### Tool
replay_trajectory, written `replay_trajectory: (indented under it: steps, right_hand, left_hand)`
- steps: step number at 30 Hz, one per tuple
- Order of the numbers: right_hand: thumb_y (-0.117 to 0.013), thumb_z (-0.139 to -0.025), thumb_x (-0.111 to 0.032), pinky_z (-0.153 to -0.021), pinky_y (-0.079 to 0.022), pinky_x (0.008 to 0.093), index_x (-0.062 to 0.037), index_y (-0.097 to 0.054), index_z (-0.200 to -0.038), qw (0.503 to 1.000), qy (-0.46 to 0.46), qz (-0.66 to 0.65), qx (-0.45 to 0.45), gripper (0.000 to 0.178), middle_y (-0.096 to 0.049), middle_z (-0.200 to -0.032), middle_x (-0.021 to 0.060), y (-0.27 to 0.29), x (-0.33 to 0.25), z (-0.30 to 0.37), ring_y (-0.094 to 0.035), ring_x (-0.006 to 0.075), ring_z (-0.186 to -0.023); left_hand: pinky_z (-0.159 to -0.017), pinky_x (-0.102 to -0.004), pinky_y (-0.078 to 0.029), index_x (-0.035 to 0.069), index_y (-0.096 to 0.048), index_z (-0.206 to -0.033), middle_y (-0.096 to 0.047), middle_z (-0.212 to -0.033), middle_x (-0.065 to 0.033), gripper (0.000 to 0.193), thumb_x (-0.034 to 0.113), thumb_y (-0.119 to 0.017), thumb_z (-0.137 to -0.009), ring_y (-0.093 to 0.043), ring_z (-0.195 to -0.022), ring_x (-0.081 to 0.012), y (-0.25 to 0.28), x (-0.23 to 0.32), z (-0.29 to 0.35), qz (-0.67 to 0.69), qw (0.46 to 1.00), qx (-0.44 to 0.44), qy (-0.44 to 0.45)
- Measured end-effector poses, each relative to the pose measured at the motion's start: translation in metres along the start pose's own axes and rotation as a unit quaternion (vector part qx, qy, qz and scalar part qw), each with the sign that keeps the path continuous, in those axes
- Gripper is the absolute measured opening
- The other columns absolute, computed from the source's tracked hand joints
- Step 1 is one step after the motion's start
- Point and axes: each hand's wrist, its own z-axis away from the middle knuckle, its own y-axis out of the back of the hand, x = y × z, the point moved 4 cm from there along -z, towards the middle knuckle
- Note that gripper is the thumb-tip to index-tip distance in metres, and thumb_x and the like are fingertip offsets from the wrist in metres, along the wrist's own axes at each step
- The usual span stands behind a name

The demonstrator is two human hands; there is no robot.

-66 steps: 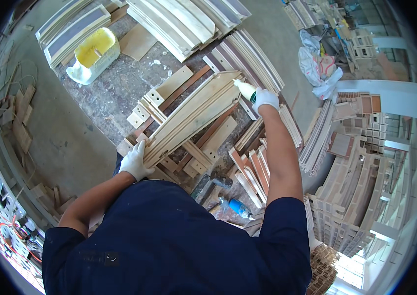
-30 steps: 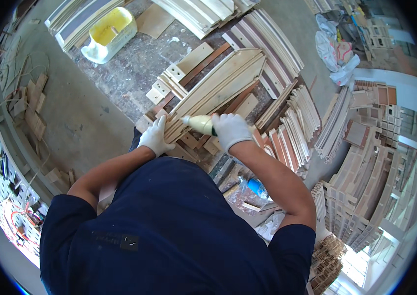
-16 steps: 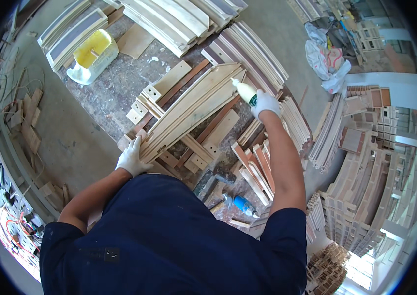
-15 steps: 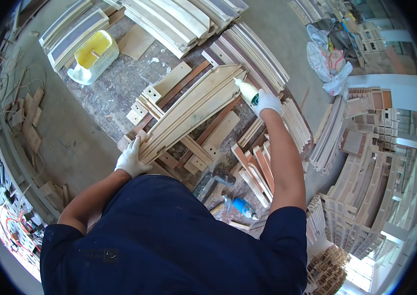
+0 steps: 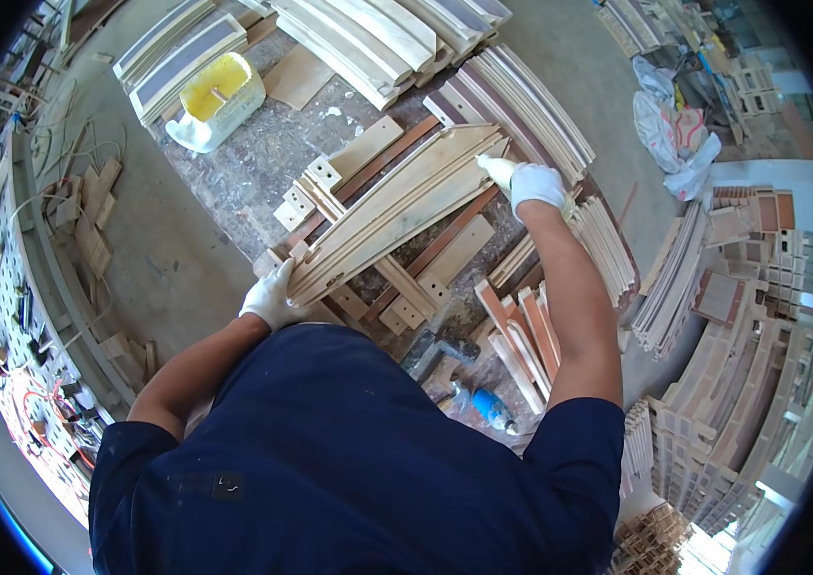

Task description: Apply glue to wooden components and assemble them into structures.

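Glue bottle [image 5: 500, 171] was carried back to the far end of curved slats [image 5: 397, 216] in right hand's [image 5: 537, 185] clenched grip, left hand [image 5: 272, 297] clamped on near end; steady bead advised.

A worker in a dark blue short-sleeved shirt leans forward, both hands in white gloves. The left hand [image 5: 272, 297] is drawn in close to the body, elbow bent sharply, fingers curled in a grip. The right arm stretches almost straight ahead, bare forearm extended, the right hand [image 5: 536, 185] closed in a fist at full reach, well apart from the left.
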Motion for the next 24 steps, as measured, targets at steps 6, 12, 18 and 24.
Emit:
replay_trajectory:
  steps: [6, 12, 18, 24]
  right_hand:
    - [-0.058, -0.084, -0.016, -0.067, -0.053, 0.0398, -0.0074, -0.068, -0.085, 0.999, 0.028, -0.015, 0.016, 0.013, -0.071, -0.077, 0.0108, 0.040, -0.068, 0.059, -0.069, 0.0280, -0.071]
    - [-0.057, -0.083, -0.016, -0.063, -0.052, 0.0396, -0.0091, -0.065, -0.081, 0.999, 0.024, 0.004, 0.048, 0.010, -0.069, -0.073, 0.0097, 0.076, -0.147, 0.126, -0.067, 0.0269, -0.065]
    - [-0.056, -0.083, -0.017, -0.061, -0.049, 0.0388, -0.0096, -0.061, -0.083, 0.998, 0.028, -0.006, 0.060, 0.008, -0.066, -0.071, 0.0083, 0.103, -0.207, 0.174, -0.064, 0.0260, -0.063]
    - [-0.056, -0.083, -0.017, -0.061, -0.048, 0.0383, -0.0077, -0.061, -0.084, 0.998, 0.042, -0.021, 0.046, 0.011, -0.065, -0.071, 0.0088, 0.123, -0.248, 0.208, -0.063, 0.0260, -0.064]
  left_hand:
    - [-0.099, -0.0388, -0.046, -0.001, -0.034, -0.145, -0.054, -0.131, -0.0250, 0.102, 0.038, -0.081, -0.063, -0.056, -0.116, -0.0402, 0.008, -0.008, -0.004, 0.017, 0.997, -0.027, -0.074]
    - [-0.099, -0.0386, -0.045, -0.001, -0.032, -0.146, -0.054, -0.131, -0.0260, 0.102, 0.035, -0.081, -0.064, -0.056, -0.116, -0.0401, -0.001, -0.039, -0.003, 0.074, 0.986, -0.047, -0.140]
    - [-0.100, -0.0377, -0.045, 0.001, -0.030, -0.148, -0.053, -0.133, -0.0256, 0.102, 0.030, -0.081, -0.064, -0.055, -0.118, -0.0395, -0.019, -0.058, -0.017, 0.136, 0.974, -0.041, -0.178]
    - [-0.099, -0.0360, -0.045, 0.003, -0.030, -0.149, -0.052, -0.135, -0.0239, 0.097, 0.024, -0.078, -0.067, -0.055, -0.118, -0.0370, -0.024, -0.071, -0.025, 0.194, 0.959, -0.076, -0.194]
